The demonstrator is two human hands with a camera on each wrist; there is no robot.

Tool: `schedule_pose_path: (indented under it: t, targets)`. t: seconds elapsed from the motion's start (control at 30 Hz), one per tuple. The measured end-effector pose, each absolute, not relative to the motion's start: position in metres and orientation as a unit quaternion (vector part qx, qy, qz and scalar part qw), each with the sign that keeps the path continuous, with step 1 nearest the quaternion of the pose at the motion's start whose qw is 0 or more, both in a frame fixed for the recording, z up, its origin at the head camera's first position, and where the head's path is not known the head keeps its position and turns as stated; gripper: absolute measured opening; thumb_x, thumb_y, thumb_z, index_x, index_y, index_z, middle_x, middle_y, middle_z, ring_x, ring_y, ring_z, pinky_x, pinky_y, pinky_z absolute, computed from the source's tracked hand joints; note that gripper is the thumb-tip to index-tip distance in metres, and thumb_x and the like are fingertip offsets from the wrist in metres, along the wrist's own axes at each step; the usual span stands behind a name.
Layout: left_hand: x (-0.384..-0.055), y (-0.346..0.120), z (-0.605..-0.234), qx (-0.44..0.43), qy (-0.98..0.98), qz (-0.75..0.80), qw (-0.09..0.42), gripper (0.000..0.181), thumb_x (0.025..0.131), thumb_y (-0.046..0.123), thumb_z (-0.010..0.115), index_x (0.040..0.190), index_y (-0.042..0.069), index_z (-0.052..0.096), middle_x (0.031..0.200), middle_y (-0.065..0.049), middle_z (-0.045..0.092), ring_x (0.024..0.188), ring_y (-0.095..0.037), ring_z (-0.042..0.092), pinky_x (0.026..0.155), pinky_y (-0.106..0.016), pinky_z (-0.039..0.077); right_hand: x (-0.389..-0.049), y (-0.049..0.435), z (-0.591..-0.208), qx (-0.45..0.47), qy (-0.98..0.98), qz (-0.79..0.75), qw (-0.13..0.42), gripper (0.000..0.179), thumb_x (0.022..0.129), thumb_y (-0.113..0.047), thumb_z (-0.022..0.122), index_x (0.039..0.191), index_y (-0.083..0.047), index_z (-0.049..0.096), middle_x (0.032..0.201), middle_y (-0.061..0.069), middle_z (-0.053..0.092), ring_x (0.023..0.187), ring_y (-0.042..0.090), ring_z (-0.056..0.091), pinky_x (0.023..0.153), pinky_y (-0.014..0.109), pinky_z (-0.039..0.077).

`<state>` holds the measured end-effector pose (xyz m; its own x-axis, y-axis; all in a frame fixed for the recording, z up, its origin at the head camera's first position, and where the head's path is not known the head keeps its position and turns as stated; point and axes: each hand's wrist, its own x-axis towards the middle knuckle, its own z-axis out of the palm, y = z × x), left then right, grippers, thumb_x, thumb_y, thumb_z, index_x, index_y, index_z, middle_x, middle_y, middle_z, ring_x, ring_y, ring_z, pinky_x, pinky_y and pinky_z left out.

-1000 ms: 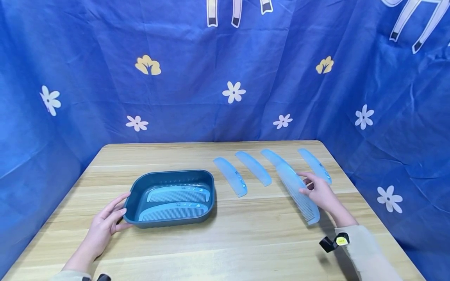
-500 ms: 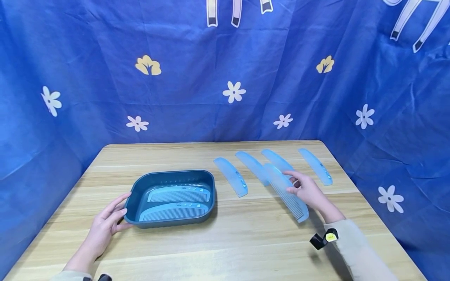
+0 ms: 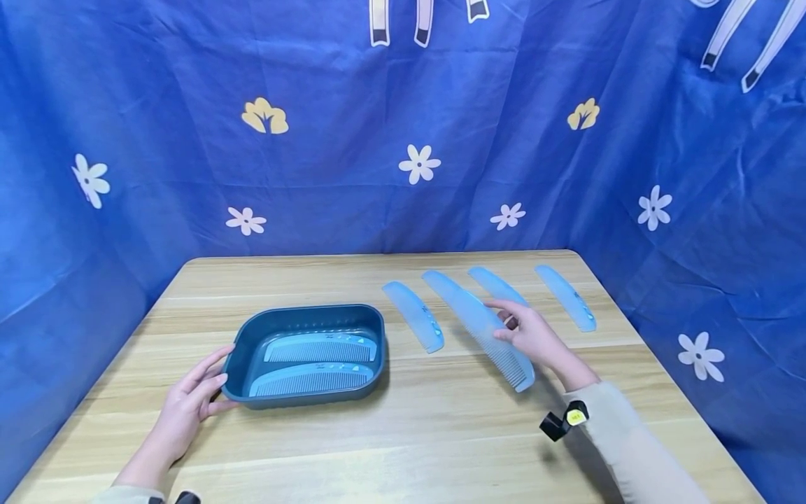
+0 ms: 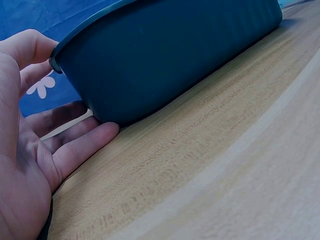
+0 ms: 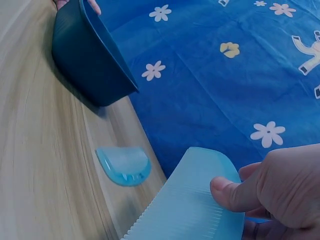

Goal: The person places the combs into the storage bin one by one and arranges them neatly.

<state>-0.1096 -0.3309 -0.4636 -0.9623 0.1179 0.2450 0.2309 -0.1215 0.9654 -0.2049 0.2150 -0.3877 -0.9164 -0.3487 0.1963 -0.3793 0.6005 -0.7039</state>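
My right hand (image 3: 527, 336) pinches a translucent light-blue comb (image 3: 500, 350) along its back, with the teeth toward the left. In the right wrist view, the thumb (image 5: 227, 192) presses on the comb's flat face. The held comb overlaps a comb lying on the table (image 3: 443, 285) in the head view. On the left, a dark teal plastic basin (image 3: 302, 402) stands on the table with two combs, a rear one (image 3: 321, 348) and a front one (image 3: 311, 379), flat inside. My left hand (image 3: 182, 409) touches the basin's left end from outside, fingertips at the rim and base.
More light-blue combs lie on the wooden table (image 3: 390, 462): one (image 3: 413, 316) right of the basin, one (image 3: 494, 283) partly behind my right hand, and one (image 3: 567, 299) at the far right. A blue patterned curtain (image 3: 340, 182) surrounds the table's back and sides.
My right hand has moved left with the comb, from over the third table comb to over the second. The left hand and basin stay where they were.
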Motion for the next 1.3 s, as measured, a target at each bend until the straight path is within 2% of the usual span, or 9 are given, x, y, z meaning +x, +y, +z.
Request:
schedule_pose_path:
  t: [0.4,0.73,1.3]
  targets:
    - [-0.109,-0.331,-0.464,-0.134,-0.67,-0.73,0.037,0.046,0.099,0.0,0.036,0.144,0.0,0.026,0.13,0.002,0.05,0.113,-0.009,0.054,0.071,-0.037,0.056,-0.21,0.193,-0.383,0.237,-0.886,0.398,0.03,0.049,0.081,0.003,0.068,0.127,-0.006,0.056,0.097,0.011,0.061,0.071,0.016,0.051,0.058,0.026,0.047]
    - [-0.109,-0.331,-0.463,-0.144,-0.661,-0.735,0.038,0.046,0.099,-0.001,0.035,0.144,-0.002,0.026,0.128,-0.001,0.052,0.111,-0.01,0.056,0.071,-0.037,0.056,-0.212,0.176,-0.379,0.246,-0.882,0.4,0.03,0.049,0.081,0.001,0.069,0.127,-0.01,0.057,0.099,0.01,0.06,0.072,0.017,0.051,0.058,0.027,0.047]
    - [-0.109,-0.33,-0.462,-0.136,-0.662,-0.736,0.04,0.046,0.099,-0.001,0.036,0.144,-0.002,0.027,0.126,0.002,0.054,0.11,-0.009,0.056,0.07,-0.037,0.056,-0.218,0.144,-0.372,0.298,-0.866,0.401,0.027,0.051,0.081,0.003,0.068,0.128,-0.011,0.056,0.099,0.008,0.06,0.075,0.016,0.051,0.062,0.029,0.048]
